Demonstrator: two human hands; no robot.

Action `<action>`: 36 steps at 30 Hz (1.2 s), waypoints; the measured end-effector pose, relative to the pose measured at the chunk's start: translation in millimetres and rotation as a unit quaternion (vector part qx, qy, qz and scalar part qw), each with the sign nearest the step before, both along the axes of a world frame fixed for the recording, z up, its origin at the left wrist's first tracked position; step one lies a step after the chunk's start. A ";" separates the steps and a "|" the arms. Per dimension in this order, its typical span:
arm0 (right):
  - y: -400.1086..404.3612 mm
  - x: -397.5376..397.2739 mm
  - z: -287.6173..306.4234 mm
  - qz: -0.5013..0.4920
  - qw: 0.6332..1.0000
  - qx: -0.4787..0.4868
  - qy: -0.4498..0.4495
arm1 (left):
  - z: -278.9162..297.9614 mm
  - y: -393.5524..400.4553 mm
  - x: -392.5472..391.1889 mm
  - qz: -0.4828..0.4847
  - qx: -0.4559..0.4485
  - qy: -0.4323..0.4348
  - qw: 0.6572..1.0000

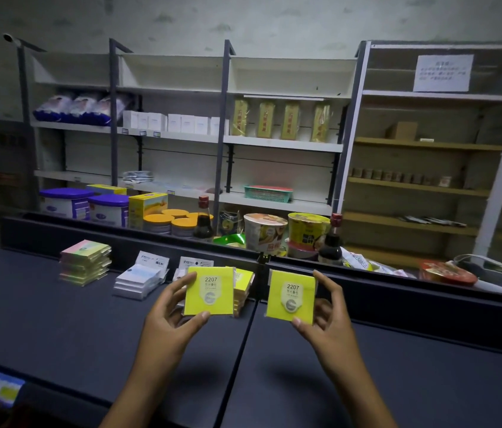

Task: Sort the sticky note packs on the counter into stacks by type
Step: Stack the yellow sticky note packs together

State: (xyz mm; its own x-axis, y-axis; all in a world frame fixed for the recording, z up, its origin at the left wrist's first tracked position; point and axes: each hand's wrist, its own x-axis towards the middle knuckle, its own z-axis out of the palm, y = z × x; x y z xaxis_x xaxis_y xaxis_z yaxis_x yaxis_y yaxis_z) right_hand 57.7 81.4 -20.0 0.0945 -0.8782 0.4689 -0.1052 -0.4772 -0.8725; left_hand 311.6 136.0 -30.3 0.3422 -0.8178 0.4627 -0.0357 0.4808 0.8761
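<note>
A: Left to right, quick?
B: Pastel stack (84, 262) far left on the counter (43, 319), white stack (138, 281) next. My left hand (172, 307) pinches a yellow pack (209, 290) by its edges, above the yellow stack (243, 288).
A: Right side?
B: My right hand (325, 310) pinches a second yellow pack (291, 296), raised beside the first, not touching.

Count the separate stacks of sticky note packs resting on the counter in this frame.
3: a pastel multicolour stack far left, a white stack in the middle, and a yellow stack partly hidden behind the pack in the left hand. Others may be hidden.
</note>
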 end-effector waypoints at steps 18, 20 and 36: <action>-89.5 57.8 27.2 -0.066 0.998 0.004 0.018 | 18.3 -120.4 68.5 -0.049 -0.013 -0.039 0.998; -94.9 65.2 30.6 -0.068 0.997 0.007 0.025 | 18.0 -127.1 74.9 -0.055 -0.012 -0.040 0.998; -124.5 101.7 40.1 -0.034 0.995 0.066 0.060 | 13.9 -132.6 92.5 -0.059 -0.026 0.005 0.998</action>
State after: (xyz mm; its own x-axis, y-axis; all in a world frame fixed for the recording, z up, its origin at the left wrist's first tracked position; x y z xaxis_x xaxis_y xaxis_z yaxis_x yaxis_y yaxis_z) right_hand 159.4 -43.1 20.1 0.0809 -0.9376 0.3381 -0.2411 -0.3475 -0.9061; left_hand 404.1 3.3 -16.4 0.2503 -0.8279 0.5019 0.0320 0.5252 0.8504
